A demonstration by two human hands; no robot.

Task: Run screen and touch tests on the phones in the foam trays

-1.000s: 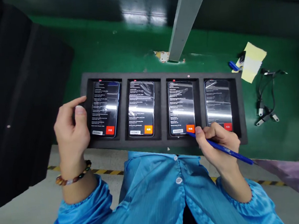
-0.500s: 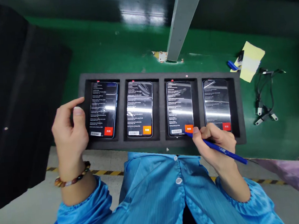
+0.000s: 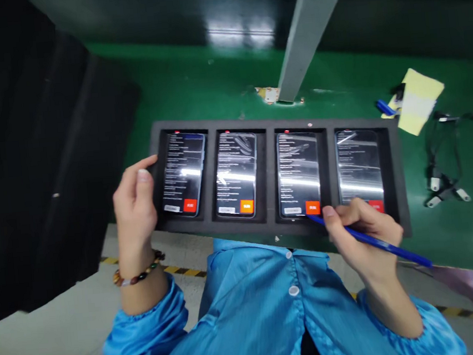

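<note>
A dark foam tray [image 3: 269, 169] lies along the near edge of the green table, with one phone in each compartment. My left hand [image 3: 136, 201] grips its left end, index finger against the side and thumb near the rim; the other fingers are partly hidden. My right hand [image 3: 370, 234] is closed around a blue pen [image 3: 388, 248]. The pen's tip is at the lower edge of the third phone [image 3: 298, 166], by its orange-red button. My fingers cover part of the rightmost phone [image 3: 359, 160]. The leftmost phone [image 3: 183, 168] and second phone [image 3: 236, 166] show lit text screens.
Yellow paper [image 3: 421, 98] lies at the right beside a blue-and-black item [image 3: 386, 107]. Several short cables [image 3: 446, 185] lie nearer me. A grey metal post [image 3: 310, 31] rises behind the tray. Black material [image 3: 51, 162] fills the left side.
The whole scene sits further right in view, as the camera has shifted. The pen tip stays by the third phone's button, and my left hand stays at the tray's end.
</note>
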